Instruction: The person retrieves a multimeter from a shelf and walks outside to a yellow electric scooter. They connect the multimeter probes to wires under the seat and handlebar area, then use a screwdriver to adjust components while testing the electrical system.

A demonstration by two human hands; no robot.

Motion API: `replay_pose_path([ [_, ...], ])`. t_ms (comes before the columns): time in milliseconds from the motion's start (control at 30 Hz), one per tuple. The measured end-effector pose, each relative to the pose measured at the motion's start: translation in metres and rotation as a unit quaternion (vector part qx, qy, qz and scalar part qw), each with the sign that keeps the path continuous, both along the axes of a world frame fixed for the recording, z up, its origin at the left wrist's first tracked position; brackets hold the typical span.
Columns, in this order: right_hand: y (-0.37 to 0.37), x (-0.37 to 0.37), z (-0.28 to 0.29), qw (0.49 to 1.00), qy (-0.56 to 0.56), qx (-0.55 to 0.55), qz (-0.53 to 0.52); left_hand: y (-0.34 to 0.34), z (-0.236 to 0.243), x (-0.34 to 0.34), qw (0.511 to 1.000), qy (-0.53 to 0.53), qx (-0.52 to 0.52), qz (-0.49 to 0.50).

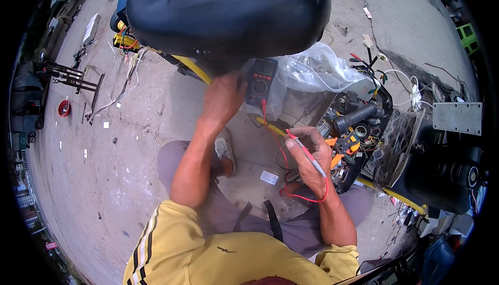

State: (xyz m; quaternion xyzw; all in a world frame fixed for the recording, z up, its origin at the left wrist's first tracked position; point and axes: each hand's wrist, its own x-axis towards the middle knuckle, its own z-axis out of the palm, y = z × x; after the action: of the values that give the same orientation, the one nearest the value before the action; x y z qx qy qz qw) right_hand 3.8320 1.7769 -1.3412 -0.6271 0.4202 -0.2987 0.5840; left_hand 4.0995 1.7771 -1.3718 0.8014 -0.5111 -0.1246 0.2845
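Squatting on the concrete floor (pixel 130 129) beside an opened scooter. Left hand (pixel 224 98) stretched forward, fingers (pixel 236 85) bent round the edge of a dark multimeter (pixel 261 81); whether clamped on it or only steadying it, impossible to tell. Meter propped just beyond those fingers, under the black seat shell (pixel 228 12), against a clear plastic bag (pixel 317 72). Right hand (pixel 307 157) closed on a red test probe (pixel 306 152), pinched pen-fashion, tip aimed up and left, touching nothing. Red lead (pixel 306 197) looped below the wrist and back toward the meter. To the right of those fingers, exposed wiring bundle (pixel 353 139) with orange connectors, panels already off. Judged stage: scooter opened, meter out and wired, probe in hand; contact with the wiring and the reading itself not yet made.
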Motion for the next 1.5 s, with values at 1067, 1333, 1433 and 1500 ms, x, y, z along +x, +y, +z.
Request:
replay_pose_path([
  [1067,0.009,-0.004,-0.008,0.99,-0.087,0.108,-0.026,0.062,0.004,-0.1,0.851,0.503,-0.021,-0.146],
  [1333,0.003,0.007,-0.01,0.983,-0.128,0.123,-0.035,0.059,0.007,-0.094,0.797,0.598,0.003,-0.087],
  [1433,0.003,0.008,-0.013,0.979,-0.136,0.144,-0.043,0.06,0.009,-0.092,0.789,0.609,0.01,-0.079],
  [1500,0.002,0.008,-0.015,0.98,-0.134,0.141,-0.042,0.06,0.011,-0.092,0.778,0.624,0.015,-0.065],
])
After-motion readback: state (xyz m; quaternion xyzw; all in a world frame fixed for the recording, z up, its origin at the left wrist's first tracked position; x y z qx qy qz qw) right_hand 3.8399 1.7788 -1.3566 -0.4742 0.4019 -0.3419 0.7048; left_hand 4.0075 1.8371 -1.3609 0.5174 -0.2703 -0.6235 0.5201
